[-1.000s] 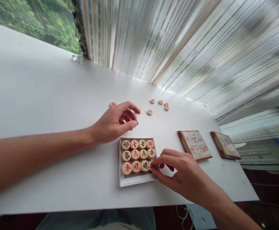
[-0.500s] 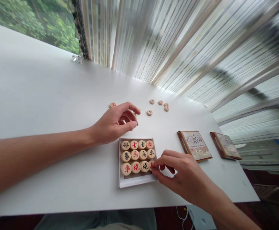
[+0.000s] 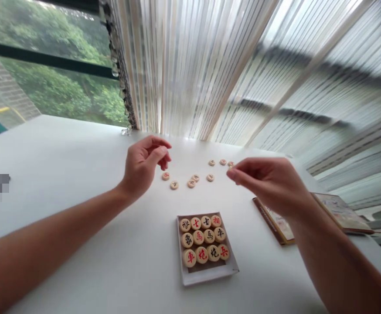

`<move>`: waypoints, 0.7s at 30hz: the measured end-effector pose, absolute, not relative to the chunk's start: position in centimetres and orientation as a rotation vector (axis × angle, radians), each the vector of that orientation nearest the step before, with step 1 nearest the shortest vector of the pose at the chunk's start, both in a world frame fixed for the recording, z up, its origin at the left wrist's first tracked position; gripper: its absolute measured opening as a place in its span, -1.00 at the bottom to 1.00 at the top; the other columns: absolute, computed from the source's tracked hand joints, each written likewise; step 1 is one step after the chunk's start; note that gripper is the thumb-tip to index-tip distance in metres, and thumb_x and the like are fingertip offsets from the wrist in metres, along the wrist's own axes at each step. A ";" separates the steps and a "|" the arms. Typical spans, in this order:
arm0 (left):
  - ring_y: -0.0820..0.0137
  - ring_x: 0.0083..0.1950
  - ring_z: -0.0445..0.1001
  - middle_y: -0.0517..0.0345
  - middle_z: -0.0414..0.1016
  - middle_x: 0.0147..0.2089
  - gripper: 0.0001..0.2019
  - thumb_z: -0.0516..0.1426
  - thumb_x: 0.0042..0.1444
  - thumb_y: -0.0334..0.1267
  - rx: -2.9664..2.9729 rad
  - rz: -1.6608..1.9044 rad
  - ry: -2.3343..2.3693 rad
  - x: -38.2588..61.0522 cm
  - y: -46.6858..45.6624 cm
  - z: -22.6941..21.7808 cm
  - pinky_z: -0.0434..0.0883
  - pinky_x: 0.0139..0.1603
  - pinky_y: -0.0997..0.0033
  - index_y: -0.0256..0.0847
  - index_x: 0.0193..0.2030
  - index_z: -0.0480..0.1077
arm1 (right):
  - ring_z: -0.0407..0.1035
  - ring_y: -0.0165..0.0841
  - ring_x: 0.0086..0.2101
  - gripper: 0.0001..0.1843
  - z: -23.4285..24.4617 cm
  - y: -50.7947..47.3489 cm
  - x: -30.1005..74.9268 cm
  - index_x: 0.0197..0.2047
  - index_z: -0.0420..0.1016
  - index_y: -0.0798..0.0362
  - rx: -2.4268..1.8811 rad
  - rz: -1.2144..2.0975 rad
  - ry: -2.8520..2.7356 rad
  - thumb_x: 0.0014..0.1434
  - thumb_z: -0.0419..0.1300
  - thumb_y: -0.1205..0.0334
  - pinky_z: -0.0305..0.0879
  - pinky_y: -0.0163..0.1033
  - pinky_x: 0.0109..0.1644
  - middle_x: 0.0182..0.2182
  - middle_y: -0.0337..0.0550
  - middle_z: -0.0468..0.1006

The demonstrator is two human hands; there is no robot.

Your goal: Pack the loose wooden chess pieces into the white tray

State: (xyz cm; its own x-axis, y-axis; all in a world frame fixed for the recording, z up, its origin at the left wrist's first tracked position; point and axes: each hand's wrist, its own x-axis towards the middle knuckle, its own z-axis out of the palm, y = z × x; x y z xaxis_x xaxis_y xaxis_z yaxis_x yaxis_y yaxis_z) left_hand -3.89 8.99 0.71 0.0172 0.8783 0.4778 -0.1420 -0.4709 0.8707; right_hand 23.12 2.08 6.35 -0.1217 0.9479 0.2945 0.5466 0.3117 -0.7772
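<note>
My left hand [image 3: 141, 163] hovers over the table, fingers loosely curled and a little apart, with no object visible in it. Just below and right of it lies a red-marked xiangqi piece [image 3: 165, 176], and a black-marked one [image 3: 174, 185] is close by. My right hand [image 3: 262, 181] has thumb and forefinger pinched together at the loose pieces on the far side; its fingertips cover whatever is between them. A reddish piece [image 3: 231, 163] shows right beside those fingertips. Nearer to me, a shallow white box [image 3: 210, 274] holds three rows of round wooden xiangqi pieces [image 3: 209, 236], lettered red or black.
Several more pieces [image 3: 195, 178] are scattered mid-table. Two flat printed boxes, one [image 3: 280, 224] partly behind my right forearm and another [image 3: 342, 211], lie at the right. A string curtain [image 3: 190, 78] and window border the white table's [image 3: 79, 170] far edge.
My right hand has left the red piece in the box's front row and moved forward to the loose pieces. My left hand has drawn back leftward from them. The view has tilted up.
</note>
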 end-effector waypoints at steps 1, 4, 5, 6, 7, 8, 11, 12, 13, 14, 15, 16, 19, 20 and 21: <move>0.47 -0.48 0.44 0.20 0.51 -0.45 -0.93 0.19 0.17 -0.34 1.502 1.613 0.823 -4.6 9.9 1.2 0.40 -0.48 0.47 -0.22 -0.25 0.53 | 0.25 -0.46 -0.54 -0.75 6.8 3.4 22.6 -0.40 0.68 0.07 -1.283 0.701 -1.693 0.19 0.46 0.07 0.09 -0.30 -0.52 -0.56 -0.20 0.52; 0.47 -0.48 0.41 0.20 0.49 -0.46 -0.94 0.21 0.13 -0.34 1.650 1.600 0.976 -6.4 12.2 1.4 0.38 -0.47 0.48 -0.23 -0.29 0.53 | 0.16 -0.52 -0.60 -0.83 7.3 6.6 20.9 -0.42 0.65 0.08 -1.087 0.905 -1.451 0.16 0.45 0.20 0.02 -0.31 -0.54 -0.60 -0.26 0.45; 0.47 -0.47 0.41 0.19 0.49 -0.45 -0.93 0.21 0.13 -0.32 1.719 1.552 1.057 -6.9 12.7 1.0 0.37 -0.46 0.48 -0.24 -0.29 0.53 | 0.15 -0.53 -0.60 -0.84 7.2 7.4 20.4 -0.42 0.65 0.09 -1.071 0.961 -1.425 0.15 0.45 0.22 0.02 -0.31 -0.54 -0.61 -0.27 0.43; 0.47 -0.45 0.41 0.18 0.51 -0.42 -0.90 0.21 0.14 -0.29 1.799 1.469 1.138 -7.3 13.1 0.5 0.37 -0.44 0.48 -0.25 -0.26 0.53 | 0.16 -0.53 -0.60 -0.84 6.9 8.0 20.1 -0.42 0.66 0.09 -1.081 0.994 -1.419 0.13 0.45 0.22 0.02 -0.31 -0.54 -0.61 -0.27 0.43; 0.46 -0.43 0.42 0.17 0.52 -0.40 -0.87 0.19 0.16 -0.25 1.891 1.356 1.219 -7.6 13.4 -0.1 0.38 -0.42 0.48 -0.24 -0.24 0.54 | 0.18 -0.52 -0.60 -0.84 6.6 8.4 19.9 -0.41 0.66 0.11 -1.109 1.022 -1.447 0.12 0.46 0.21 0.03 -0.31 -0.54 -0.60 -0.26 0.45; 0.44 -0.41 0.43 0.15 0.54 -0.38 -0.85 0.20 0.16 -0.24 1.941 1.263 1.243 -7.9 13.5 -0.8 0.38 -0.40 0.48 -0.25 -0.23 0.55 | 0.19 -0.51 -0.59 -0.82 6.1 8.8 19.8 -0.40 0.67 0.12 -1.150 1.047 -1.501 0.11 0.47 0.18 0.04 -0.31 -0.54 -0.59 -0.23 0.48; 0.43 -0.40 0.43 0.13 0.58 -0.35 -0.84 0.26 0.14 -0.22 2.041 1.037 1.225 -8.1 13.5 -2.3 0.37 -0.36 0.47 -0.24 -0.22 0.62 | 0.20 -0.49 -0.58 -0.74 4.4 9.4 20.1 -0.36 0.70 0.13 -1.306 1.118 -1.709 0.15 0.44 0.08 0.10 -0.29 -0.53 -0.54 -0.17 0.55; 0.42 -0.39 0.43 0.13 0.59 -0.33 -0.83 0.29 0.12 -0.21 2.072 0.963 1.192 -8.1 13.4 -2.5 0.37 -0.35 0.46 -0.23 -0.21 0.65 | 0.21 -0.48 -0.57 -0.73 3.9 9.4 20.1 -0.35 0.70 0.13 -1.358 1.128 -1.780 0.18 0.42 0.06 0.12 -0.28 -0.52 -0.54 -0.17 0.56; 0.41 -0.38 0.44 0.12 0.60 -0.30 -0.81 0.32 0.09 -0.19 2.109 0.888 1.149 -8.2 13.4 -2.6 0.39 -0.33 0.46 -0.21 -0.18 0.67 | 0.24 -0.46 -0.56 -0.72 3.5 9.4 20.1 -0.35 0.70 0.13 -1.399 1.121 -1.855 0.21 0.39 0.07 0.13 -0.28 -0.51 -0.54 -0.16 0.56; 0.39 -0.33 0.47 0.10 0.61 -0.25 -0.76 0.35 0.07 -0.17 2.149 0.809 1.095 -8.3 13.4 -2.5 0.41 -0.30 0.45 -0.19 -0.14 0.68 | 0.29 -0.44 -0.53 -0.73 3.1 9.2 20.0 -0.34 0.71 0.13 -1.426 1.102 -1.948 0.23 0.37 0.08 0.15 -0.29 -0.49 -0.53 -0.16 0.58; 0.36 -0.26 0.51 0.06 0.62 -0.16 -0.71 0.35 0.08 -0.14 2.212 0.711 1.030 -8.4 13.4 -2.3 0.45 -0.23 0.43 -0.17 -0.06 0.69 | 0.33 -0.42 -0.50 -0.76 2.8 8.9 19.8 -0.34 0.71 0.12 -1.436 1.069 -2.058 0.23 0.36 0.11 0.17 -0.29 -0.47 -0.51 -0.16 0.60; 0.34 -0.20 0.53 0.03 0.61 -0.09 -0.66 0.34 0.10 -0.14 2.261 0.648 0.983 -8.5 13.5 -2.1 0.47 -0.15 0.42 -0.15 0.02 0.68 | 0.37 -0.41 -0.48 -0.78 2.7 8.6 19.4 -0.33 0.72 0.12 -1.418 1.043 -2.165 0.24 0.36 0.15 0.19 -0.29 -0.44 -0.49 -0.15 0.62; 0.26 -0.02 0.57 0.01 0.58 -0.02 -0.66 0.33 0.16 -0.16 2.320 0.516 0.899 -9.0 13.8 -1.4 0.47 0.07 0.38 -0.09 0.08 0.67 | 0.39 -0.42 -0.46 -0.81 2.6 7.3 18.2 -0.30 0.73 0.13 -1.366 0.940 -2.323 0.28 0.33 0.23 0.20 -0.29 -0.39 -0.47 -0.16 0.64; 0.25 -0.01 0.57 0.00 0.58 -0.02 -0.68 0.32 0.18 -0.13 2.310 0.485 0.886 -9.2 13.9 -1.3 0.47 0.06 0.39 -0.09 0.06 0.67 | 0.40 -0.42 -0.46 -0.81 2.7 7.0 17.9 -0.30 0.73 0.13 -1.353 0.910 -2.331 0.29 0.32 0.23 0.20 -0.29 -0.37 -0.46 -0.15 0.65; 0.26 -0.02 0.57 0.00 0.59 -0.04 -0.70 0.32 0.20 -0.09 2.296 0.472 0.890 -9.2 14.0 -1.3 0.47 0.03 0.39 -0.11 0.03 0.68 | 0.40 -0.42 -0.45 -0.80 2.8 6.7 17.6 -0.29 0.73 0.14 -1.345 0.888 -2.329 0.30 0.32 0.23 0.20 -0.29 -0.37 -0.45 -0.14 0.65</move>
State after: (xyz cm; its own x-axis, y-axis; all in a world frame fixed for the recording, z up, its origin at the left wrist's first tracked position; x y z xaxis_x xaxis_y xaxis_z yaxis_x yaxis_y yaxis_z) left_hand -9.25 14.03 -1.28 0.7086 0.6984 0.1006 0.4755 -0.5779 0.6633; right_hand 17.62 6.68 2.80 -0.5124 0.8578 -0.0409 0.6671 0.3676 -0.6480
